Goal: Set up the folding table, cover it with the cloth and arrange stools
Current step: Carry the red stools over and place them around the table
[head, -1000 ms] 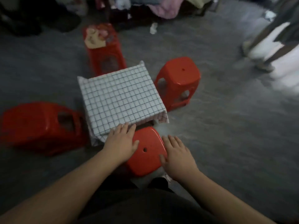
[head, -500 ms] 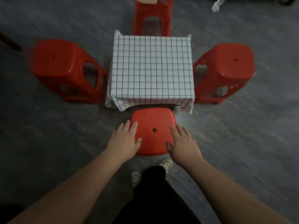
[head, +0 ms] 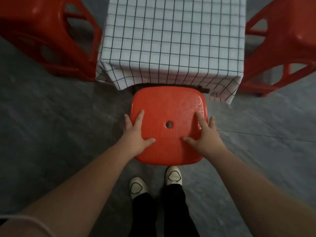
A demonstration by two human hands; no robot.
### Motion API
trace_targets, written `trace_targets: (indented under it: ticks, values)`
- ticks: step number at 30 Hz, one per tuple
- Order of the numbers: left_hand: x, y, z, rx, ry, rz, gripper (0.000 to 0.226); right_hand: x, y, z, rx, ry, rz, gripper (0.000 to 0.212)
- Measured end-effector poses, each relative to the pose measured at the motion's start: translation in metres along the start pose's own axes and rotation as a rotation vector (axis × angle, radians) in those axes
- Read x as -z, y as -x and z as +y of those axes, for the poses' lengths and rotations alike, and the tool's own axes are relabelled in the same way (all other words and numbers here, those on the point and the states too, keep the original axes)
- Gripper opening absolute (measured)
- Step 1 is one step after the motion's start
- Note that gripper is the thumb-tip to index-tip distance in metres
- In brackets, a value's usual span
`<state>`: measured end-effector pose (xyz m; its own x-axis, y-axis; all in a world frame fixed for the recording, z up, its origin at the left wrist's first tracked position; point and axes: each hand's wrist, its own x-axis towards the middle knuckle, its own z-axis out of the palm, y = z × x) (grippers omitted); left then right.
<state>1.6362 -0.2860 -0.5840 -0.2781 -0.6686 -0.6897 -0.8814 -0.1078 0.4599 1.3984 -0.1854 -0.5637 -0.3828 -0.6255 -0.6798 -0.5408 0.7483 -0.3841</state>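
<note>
A small table under a white cloth with a black grid (head: 172,40) stands at the top centre. A red plastic stool (head: 168,108) with a hole in its seat stands against the table's near side, directly below me. My left hand (head: 135,134) lies on the seat's left edge, thumb and forefinger flat on top and the other fingers past the rim. On the right edge, my right hand (head: 206,135) rests the same way, fingers spread and straight. A second red stool (head: 47,31) stands at the table's left side and a third (head: 282,48) at its right.
Grey floor (head: 59,134) surrounds the set. My feet in white shoes (head: 137,186) stand just behind the near stool. A thin dark line runs across the floor at the right (head: 265,135).
The view has swung to face the table squarely and dropped much closer. The near stool now sits against the table's front edge. Both hands stay on its seat, shifted to the side rims.
</note>
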Motion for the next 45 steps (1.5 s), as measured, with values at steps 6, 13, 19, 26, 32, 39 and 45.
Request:
trace_targets:
  ticks: [6,13,19,26,32,39,45]
  values:
    - [-0.013,0.000,-0.003,-0.024,0.025,0.131,0.117,-0.015,-0.004,0.010,0.043,-0.085,0.037,0.116]
    - [-0.021,0.006,-0.008,-0.019,-0.050,0.139,0.120,-0.024,0.013,0.011,0.039,-0.076,0.068,0.113]
    - [-0.037,0.057,-0.042,-0.077,-0.108,0.118,0.121,-0.066,0.077,0.031,0.015,-0.104,0.110,0.115]
    - [-0.058,0.125,-0.085,-0.078,-0.129,0.113,0.119,-0.121,0.149,0.055,0.006,-0.181,0.148,0.115]
    - [-0.078,0.138,-0.120,-0.065,-0.135,0.078,0.118,-0.154,0.165,0.067,-0.025,-0.160,0.118,0.112]
    - [-0.091,0.160,-0.136,-0.052,-0.154,0.065,0.118,-0.180,0.185,0.078,-0.042,-0.166,0.105,0.111]
    - [-0.088,0.166,-0.129,-0.025,-0.184,0.035,0.114,-0.178,0.187,0.079,-0.053,-0.122,0.082,0.111]
